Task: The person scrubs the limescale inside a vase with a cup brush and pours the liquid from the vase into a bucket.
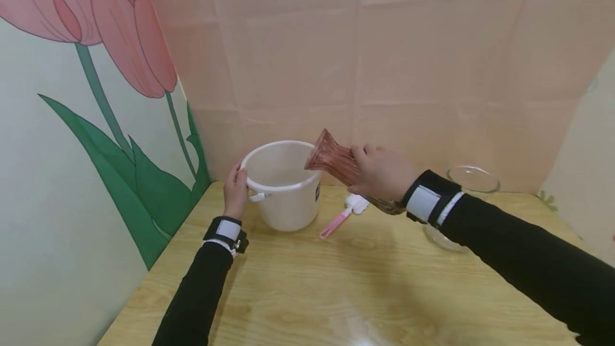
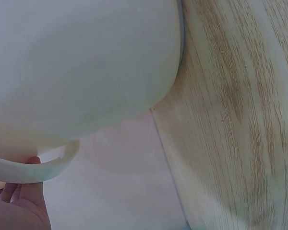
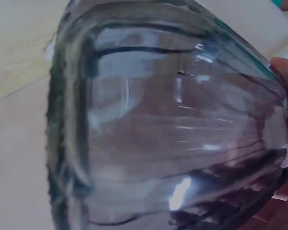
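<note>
A white plastic bucket [image 1: 283, 196] stands on the wooden table [image 1: 365, 292] near the back left corner. My left hand [image 1: 236, 188] grips its rim at the left side, by the handle lug [image 2: 36, 167]. My right hand [image 1: 381, 172] holds a ribbed pink glass vase [image 1: 331, 162] tilted on its side, its flared mouth over the bucket's right rim. In the right wrist view the vase's ribbed body [image 3: 173, 129] fills the frame. Whether anything pours from it I cannot tell.
A pink-handled white brush [image 1: 343, 213] lies on the table right of the bucket. A clear glass bowl-shaped vase [image 1: 461, 202] stands behind my right forearm. A tulip mural covers the left wall; a peach cloth hangs at the back.
</note>
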